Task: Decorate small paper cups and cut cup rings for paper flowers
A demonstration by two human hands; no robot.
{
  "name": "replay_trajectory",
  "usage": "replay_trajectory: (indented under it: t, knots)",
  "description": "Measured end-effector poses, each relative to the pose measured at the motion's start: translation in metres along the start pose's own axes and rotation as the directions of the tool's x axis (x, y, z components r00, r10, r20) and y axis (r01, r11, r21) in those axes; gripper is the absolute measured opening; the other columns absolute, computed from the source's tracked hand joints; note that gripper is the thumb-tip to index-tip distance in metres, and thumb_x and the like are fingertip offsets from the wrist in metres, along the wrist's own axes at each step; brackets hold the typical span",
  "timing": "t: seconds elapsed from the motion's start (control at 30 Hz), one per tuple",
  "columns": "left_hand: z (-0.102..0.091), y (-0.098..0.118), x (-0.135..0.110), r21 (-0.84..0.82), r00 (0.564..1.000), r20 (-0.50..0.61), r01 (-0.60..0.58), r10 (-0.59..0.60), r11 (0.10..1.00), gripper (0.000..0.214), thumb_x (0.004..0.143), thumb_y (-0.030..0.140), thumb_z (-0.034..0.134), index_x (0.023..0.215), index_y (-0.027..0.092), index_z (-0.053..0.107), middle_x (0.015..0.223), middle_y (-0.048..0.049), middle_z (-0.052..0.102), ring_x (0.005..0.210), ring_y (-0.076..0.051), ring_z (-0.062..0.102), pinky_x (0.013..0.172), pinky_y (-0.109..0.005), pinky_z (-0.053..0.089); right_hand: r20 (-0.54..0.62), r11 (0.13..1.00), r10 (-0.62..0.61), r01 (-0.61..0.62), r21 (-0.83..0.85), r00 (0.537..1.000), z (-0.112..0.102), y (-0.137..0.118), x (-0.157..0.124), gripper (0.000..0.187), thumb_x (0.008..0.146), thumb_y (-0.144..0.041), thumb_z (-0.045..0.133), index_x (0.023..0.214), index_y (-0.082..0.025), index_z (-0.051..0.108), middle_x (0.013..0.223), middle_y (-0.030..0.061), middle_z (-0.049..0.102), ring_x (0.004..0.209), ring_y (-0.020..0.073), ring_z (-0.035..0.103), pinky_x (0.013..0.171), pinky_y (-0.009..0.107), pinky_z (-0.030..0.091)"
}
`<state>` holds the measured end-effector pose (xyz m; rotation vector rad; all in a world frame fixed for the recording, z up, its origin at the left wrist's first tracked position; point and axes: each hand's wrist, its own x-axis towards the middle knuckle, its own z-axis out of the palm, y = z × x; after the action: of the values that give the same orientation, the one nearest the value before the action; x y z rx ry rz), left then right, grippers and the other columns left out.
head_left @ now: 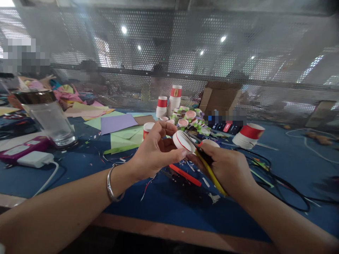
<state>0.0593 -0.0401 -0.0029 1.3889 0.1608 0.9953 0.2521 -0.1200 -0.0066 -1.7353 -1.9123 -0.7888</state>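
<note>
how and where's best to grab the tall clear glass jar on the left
Probably around the middle of the tall clear glass jar, below its shiny dark lid, coming from the right: the body is round, and a purple box crowds its left side near the base.

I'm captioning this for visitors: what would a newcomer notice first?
In the middle, the left hand holds a round white piece and the right hand a yellow-handled tool at its edge. Behind them stands a tall red-and-white cup stack; at left, a clear jar.
</note>
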Motion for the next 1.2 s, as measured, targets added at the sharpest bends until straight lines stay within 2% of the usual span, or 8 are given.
replay_trajectory:
  t: [0.13, 0.27, 0.57, 0.8, 0.97, 1.2]
  knots:
    - [0.0005, 0.0005, -0.0002, -0.013, 0.999, -0.038, 0.013, -0.013, 1.000, 0.048, 0.072, 0.017, 0.085, 0.103, 0.021, 0.048, 0.098, 0.0015, 0.062, 0.085, -0.011, 0.066, 0.073, -0.022, 0.055, -0.058, 0.998, -0.061, 0.062, 0.016, 0.996, 0.0003, 0.0019, -0.0002, 0.056, 0.102, -0.055, 0.037, 0.070, -0.019, 0.066, 0.048, -0.0018, 0.051, 0.039, 0.0136, 0.050, 0.044, 0.024, 0.023]
    - [0.0019, 0.0033, -0.0004, -0.017, 0.997, -0.072, 0.028, -0.029, 0.999, 0.047, 0.072, 0.018, 0.085, 0.103, 0.021, 0.049, 0.095, 0.0019, 0.063, 0.085, -0.011, 0.067, 0.072, -0.023, 0.054, -0.097, 0.998, -0.065, 0.066, 0.007, 0.993, -0.0005, 0.0007, 0.0004, 0.057, 0.102, -0.055, 0.038, 0.066, -0.020, 0.065, 0.046, -0.0029, 0.047, 0.037, 0.0139, 0.048, 0.042, 0.024, 0.022]
    - [0.0032, 0.0014, -0.0007, -0.018, 0.996, -0.071, 0.046, -0.047, 0.999, 0.048, 0.070, 0.018, 0.085, 0.103, 0.021, 0.050, 0.096, 0.0008, 0.063, 0.085, -0.013, 0.067, 0.075, -0.025, 0.054, -0.108, 0.993, -0.118, 0.120, 0.014, 0.987, -0.0002, 0.0032, 0.0013, 0.053, 0.103, -0.051, 0.038, 0.071, -0.019, 0.065, 0.046, -0.0038, 0.047, 0.038, 0.0129, 0.047, 0.041, 0.023, 0.023]
    - [0.0034, 0.0028, -0.0009, -0.019, 0.992, -0.104, 0.064, -0.066, 0.998, 0.048, 0.071, 0.021, 0.084, 0.105, 0.020, 0.050, 0.095, 0.0006, 0.065, 0.082, -0.010, 0.066, 0.073, -0.022, 0.053, -0.113, 0.993, -0.115, 0.114, -0.020, 0.987, -0.0002, 0.0040, 0.0007, 0.052, 0.103, -0.050, 0.038, 0.069, -0.020, 0.066, 0.046, -0.0038, 0.045, 0.040, 0.0137, 0.047, 0.043, 0.025, 0.023]
    - [0.0056, 0.0041, -0.0002, -0.079, 0.985, -0.144, 0.085, -0.096, 0.993, 0.045, 0.072, 0.023, 0.080, 0.106, 0.019, 0.051, 0.089, -0.0001, 0.068, 0.081, -0.012, 0.068, 0.076, -0.025, 0.055, -0.112, 0.992, -0.124, 0.123, -0.016, 0.986, -0.0010, 0.0035, 0.0012, 0.051, 0.103, -0.048, 0.040, 0.069, -0.019, 0.065, 0.048, -0.0039, 0.045, 0.040, 0.0135, 0.047, 0.043, 0.024, 0.024]
    - [0.0044, 0.0035, 0.0003, -0.108, 0.994, -0.070, 0.078, -0.086, 0.991, 0.035, 0.073, 0.021, 0.080, 0.099, 0.017, 0.057, 0.088, -0.0006, 0.071, 0.080, -0.011, 0.069, 0.076, -0.024, 0.057, -0.094, 0.992, -0.124, 0.126, 0.023, 0.988, 0.0001, 0.0039, 0.0013, 0.048, 0.101, -0.048, 0.042, 0.068, -0.020, 0.063, 0.049, -0.0028, 0.050, 0.040, 0.0140, 0.049, 0.043, 0.025, 0.025]
